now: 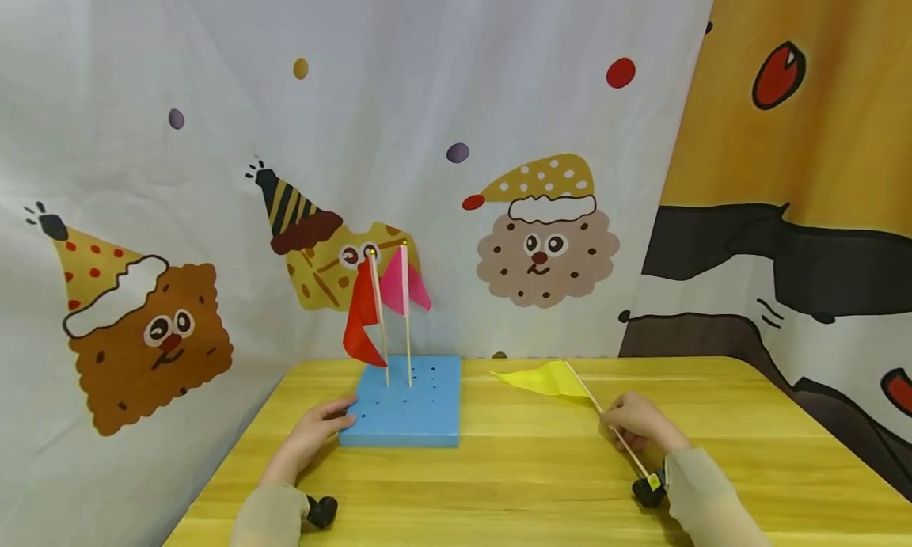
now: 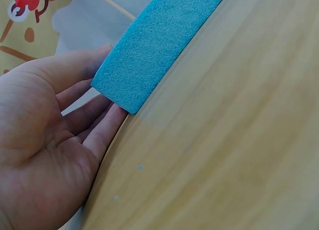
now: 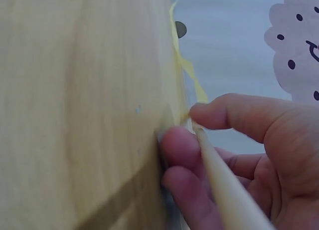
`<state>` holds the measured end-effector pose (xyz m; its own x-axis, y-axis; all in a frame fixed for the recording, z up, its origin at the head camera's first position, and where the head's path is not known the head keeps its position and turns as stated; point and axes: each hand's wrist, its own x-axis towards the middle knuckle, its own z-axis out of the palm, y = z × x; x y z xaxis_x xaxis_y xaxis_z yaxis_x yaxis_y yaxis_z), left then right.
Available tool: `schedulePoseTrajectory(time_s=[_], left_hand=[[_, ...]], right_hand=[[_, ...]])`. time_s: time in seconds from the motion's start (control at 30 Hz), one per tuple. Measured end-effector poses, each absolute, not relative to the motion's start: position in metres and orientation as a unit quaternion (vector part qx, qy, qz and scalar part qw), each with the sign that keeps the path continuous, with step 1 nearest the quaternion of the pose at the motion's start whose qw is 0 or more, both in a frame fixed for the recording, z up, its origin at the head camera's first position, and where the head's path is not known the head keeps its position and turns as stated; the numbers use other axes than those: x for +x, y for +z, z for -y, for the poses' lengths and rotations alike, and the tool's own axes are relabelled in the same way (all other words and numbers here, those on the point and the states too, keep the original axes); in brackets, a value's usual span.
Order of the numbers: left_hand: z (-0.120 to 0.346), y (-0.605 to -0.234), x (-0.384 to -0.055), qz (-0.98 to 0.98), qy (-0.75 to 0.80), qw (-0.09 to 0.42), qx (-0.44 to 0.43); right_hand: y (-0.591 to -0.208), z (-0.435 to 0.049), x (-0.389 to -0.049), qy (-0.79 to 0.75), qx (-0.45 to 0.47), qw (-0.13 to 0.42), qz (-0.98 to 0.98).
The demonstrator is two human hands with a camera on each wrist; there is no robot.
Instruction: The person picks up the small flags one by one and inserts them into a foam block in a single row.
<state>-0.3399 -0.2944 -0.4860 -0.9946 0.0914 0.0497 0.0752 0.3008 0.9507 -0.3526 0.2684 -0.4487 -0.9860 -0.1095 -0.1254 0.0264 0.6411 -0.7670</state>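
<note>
- Block point(image 1: 420, 416): blue, flat, porous at the side, with dark holes in its top. Lies on the worktop, left of the middle as the person sits.
- Red flag point(image 1: 362, 301): thin pale stick stood in the block, its top leaning slightly left; cloth droops to the left of the stick.
- Pink flag point(image 1: 394, 284): stands in the same block, just right of the red flag, nearly upright, cloth spread to both sides of the stick.
- Yellow flag point(image 1: 552, 379): held slantwise over the right part of the worktop, well apart from the block. Triangular cloth at the far end, its point aimed left. Whether the cloth touches the wood, I cannot tell.
- Right hand point(image 1: 637, 422): grasping; the yellow flag's stick is pinched between thumb and fingers, partway along its length.
- Left hand point(image 1: 313, 436): grasping; it holds the block by its left side, with the thumb at the top edge and fingers against the side.
- Sleeves point(image 1: 712, 499): pale, one on each forearm, with a small black device point(image 1: 322, 512) at each wrist.
- Worktop point(image 1: 527, 484): yellowish wood with streaked grain.
- Curtain point(image 1: 399, 96): hangs behind the worktop, white, printed with coloured spots and three hatted biscuit faces; orange and black patterning at right.
</note>
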Motion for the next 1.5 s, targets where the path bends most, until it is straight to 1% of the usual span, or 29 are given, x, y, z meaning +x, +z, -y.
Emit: schedulePoseTrajectory(time_s=[0.23,0.4,0.5,0.73,1.1,1.27,1.5], left_hand=[[0.295,-0.484,-0.342,-0.809,0.586,0.013,0.047],[0.295,-0.485,-0.342,-0.810,0.585,0.009,0.040],[0.295,-0.485,-0.342,-0.810,0.585,0.012,0.043],[0.297,-0.483,-0.339,-0.810,0.584,0.014,0.041],[0.294,-0.484,-0.342,-0.807,0.589,0.017,0.039],[0.292,-0.487,-0.343,-0.805,0.592,0.023,0.045],[0.294,-0.486,-0.341,-0.809,0.586,0.011,0.052]], right_hand=[[-0.449,-0.270,-0.356,-0.461,-0.037,0.102,-0.881],[-0.448,-0.270,-0.357,-0.482,-0.034,0.104,-0.870],[-0.447,-0.269,-0.358,-0.485,-0.026,0.090,-0.870],[-0.441,-0.267,-0.359,-0.487,-0.043,0.066,-0.870],[-0.420,-0.263,-0.355,-0.503,-0.042,0.017,-0.863],[-0.418,-0.261,-0.351,-0.506,-0.045,0.009,-0.861],[-0.413,-0.253,-0.355,-0.508,-0.053,-0.001,-0.860]])
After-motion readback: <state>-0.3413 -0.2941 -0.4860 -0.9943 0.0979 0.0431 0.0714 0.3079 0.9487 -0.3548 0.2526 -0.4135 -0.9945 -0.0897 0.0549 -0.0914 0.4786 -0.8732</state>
